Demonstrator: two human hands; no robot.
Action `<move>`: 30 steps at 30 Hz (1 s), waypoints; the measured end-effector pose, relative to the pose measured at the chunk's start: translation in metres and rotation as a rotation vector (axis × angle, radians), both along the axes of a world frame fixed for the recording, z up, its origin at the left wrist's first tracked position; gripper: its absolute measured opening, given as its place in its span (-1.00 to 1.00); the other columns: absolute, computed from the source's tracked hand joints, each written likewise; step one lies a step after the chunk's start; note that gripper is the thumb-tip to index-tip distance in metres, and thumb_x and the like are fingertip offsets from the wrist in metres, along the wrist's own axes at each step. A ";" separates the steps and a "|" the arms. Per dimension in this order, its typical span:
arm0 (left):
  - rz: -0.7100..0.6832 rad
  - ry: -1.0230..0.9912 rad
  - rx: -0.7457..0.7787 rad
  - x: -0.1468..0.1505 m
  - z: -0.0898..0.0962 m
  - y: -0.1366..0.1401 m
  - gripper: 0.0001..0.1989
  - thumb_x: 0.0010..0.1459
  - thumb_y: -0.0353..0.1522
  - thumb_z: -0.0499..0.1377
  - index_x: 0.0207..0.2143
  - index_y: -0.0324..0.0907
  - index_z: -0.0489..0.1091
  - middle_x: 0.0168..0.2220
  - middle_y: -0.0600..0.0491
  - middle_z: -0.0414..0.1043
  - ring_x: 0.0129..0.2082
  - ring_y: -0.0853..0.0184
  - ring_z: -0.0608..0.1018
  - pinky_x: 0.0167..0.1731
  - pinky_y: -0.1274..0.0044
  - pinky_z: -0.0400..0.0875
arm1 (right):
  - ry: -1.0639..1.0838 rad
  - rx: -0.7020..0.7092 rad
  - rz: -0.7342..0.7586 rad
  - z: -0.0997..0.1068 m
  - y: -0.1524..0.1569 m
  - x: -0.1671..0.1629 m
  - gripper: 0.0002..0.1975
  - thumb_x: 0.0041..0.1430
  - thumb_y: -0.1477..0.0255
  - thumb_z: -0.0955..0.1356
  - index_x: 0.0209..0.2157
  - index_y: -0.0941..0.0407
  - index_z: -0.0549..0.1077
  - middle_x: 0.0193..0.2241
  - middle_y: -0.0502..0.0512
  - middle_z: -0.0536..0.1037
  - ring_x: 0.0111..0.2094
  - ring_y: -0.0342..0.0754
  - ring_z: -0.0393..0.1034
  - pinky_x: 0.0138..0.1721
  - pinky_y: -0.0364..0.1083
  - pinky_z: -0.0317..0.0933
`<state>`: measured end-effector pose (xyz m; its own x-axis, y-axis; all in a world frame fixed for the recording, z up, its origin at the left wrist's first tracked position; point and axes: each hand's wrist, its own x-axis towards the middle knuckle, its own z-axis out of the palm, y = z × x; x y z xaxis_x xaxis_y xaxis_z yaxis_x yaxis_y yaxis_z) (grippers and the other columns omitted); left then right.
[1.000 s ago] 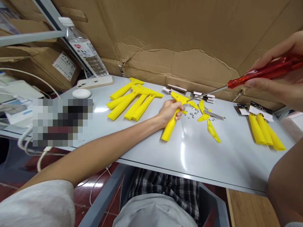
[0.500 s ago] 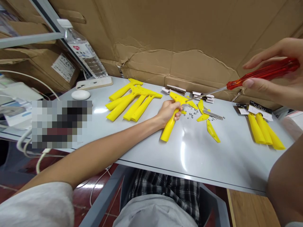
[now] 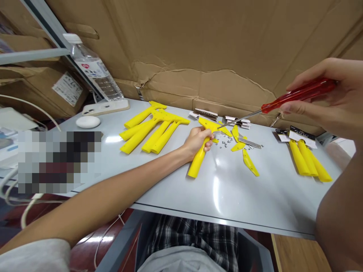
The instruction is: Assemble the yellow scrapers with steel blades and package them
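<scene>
My left hand (image 3: 198,140) is wrapped round the handle of a yellow plastic scraper (image 3: 197,163), its wide head pointing away from me. My right hand (image 3: 331,104) holds a screwdriver (image 3: 297,95) with a clear red handle. The shaft slants down to the left, and its tip meets the scraper's head near my left thumb. Just right of the scraper, small screws (image 3: 226,142) are scattered on the table. Loose yellow cover pieces (image 3: 250,163) lie there too, along with a flat metal blade (image 3: 249,142).
Several yellow scrapers (image 3: 138,136) lie in a group at left. More yellow handles with black-and-white cards (image 3: 303,136) are at right. A phone (image 3: 106,107), a white mouse (image 3: 87,121) and a water bottle (image 3: 95,71) stand at back left. Cardboard (image 3: 227,45) walls off the table's far side.
The view has shifted slightly, so everything sits a little lower and further left. The screwdriver tip stays at the scraper's head, and both hands keep their holds.
</scene>
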<state>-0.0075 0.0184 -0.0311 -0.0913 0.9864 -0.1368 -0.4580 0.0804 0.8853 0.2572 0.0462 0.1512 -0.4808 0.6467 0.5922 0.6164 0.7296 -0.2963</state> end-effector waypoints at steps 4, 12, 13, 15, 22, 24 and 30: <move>0.001 0.000 0.004 -0.001 0.000 0.001 -0.89 -0.13 -0.48 0.22 -0.50 -0.23 0.32 -0.53 0.09 0.36 -0.72 0.55 0.26 -0.79 0.64 0.08 | -0.123 0.073 -0.042 0.002 0.003 0.002 -0.57 -0.01 0.05 0.58 -0.13 -0.06 0.62 -0.39 0.01 0.60 -0.42 -0.09 0.47 -0.58 -0.12 0.14; -0.010 -0.011 0.013 0.000 -0.002 0.001 -0.89 -0.13 -0.49 0.22 -0.50 -0.23 0.32 -0.51 0.09 0.36 -0.72 0.55 0.27 -0.79 0.64 0.06 | -0.060 0.006 0.066 0.002 -0.007 -0.004 -0.58 0.00 0.13 0.59 -0.10 -0.08 0.59 -0.19 0.02 0.65 -0.22 0.02 0.61 -0.36 -0.04 0.47; -0.011 -0.012 0.014 0.000 -0.002 0.001 -0.89 -0.13 -0.49 0.22 -0.50 -0.23 0.32 -0.51 0.09 0.37 -0.72 0.56 0.27 -0.79 0.64 0.06 | -0.058 -0.001 0.071 0.003 -0.009 -0.006 -0.61 0.01 0.16 0.58 -0.11 -0.06 0.59 -0.22 0.01 0.65 -0.23 0.00 0.61 -0.36 -0.06 0.45; -0.010 -0.014 0.018 0.000 -0.003 0.002 -0.90 -0.13 -0.49 0.22 -0.50 -0.23 0.33 -0.50 0.09 0.37 -0.72 0.56 0.27 -0.79 0.64 0.06 | -0.088 -0.005 0.051 0.005 -0.010 -0.007 -0.63 0.01 0.20 0.59 -0.13 -0.03 0.58 -0.26 0.00 0.64 -0.25 -0.03 0.60 -0.36 -0.08 0.41; -0.002 -0.005 0.007 0.000 -0.001 0.001 -0.89 -0.14 -0.49 0.22 -0.50 -0.23 0.32 -0.50 0.08 0.37 -0.72 0.55 0.27 -0.79 0.64 0.07 | -0.147 0.047 0.032 0.007 -0.002 -0.002 -0.77 0.09 0.28 0.54 -0.20 -0.03 0.61 -0.35 -0.07 0.63 -0.37 -0.11 0.54 -0.44 -0.08 0.30; 0.003 0.005 0.004 0.001 0.001 0.000 -0.89 -0.14 -0.49 0.22 -0.50 -0.23 0.32 -0.49 0.08 0.37 -0.71 0.56 0.26 -0.79 0.63 0.07 | -0.148 0.034 0.034 0.006 -0.003 -0.004 -0.84 0.13 0.29 0.52 -0.24 -0.01 0.60 -0.38 -0.07 0.62 -0.39 -0.13 0.53 -0.47 -0.10 0.28; 0.012 0.013 -0.013 0.001 0.006 -0.003 -0.88 -0.16 -0.50 0.21 -0.50 -0.23 0.31 -0.52 0.08 0.35 -0.71 0.55 0.25 -0.78 0.64 0.07 | -0.165 -0.038 0.079 0.007 -0.007 -0.005 -0.65 0.07 0.12 0.55 -0.16 -0.04 0.57 -0.28 0.02 0.64 -0.27 0.00 0.59 -0.36 -0.05 0.44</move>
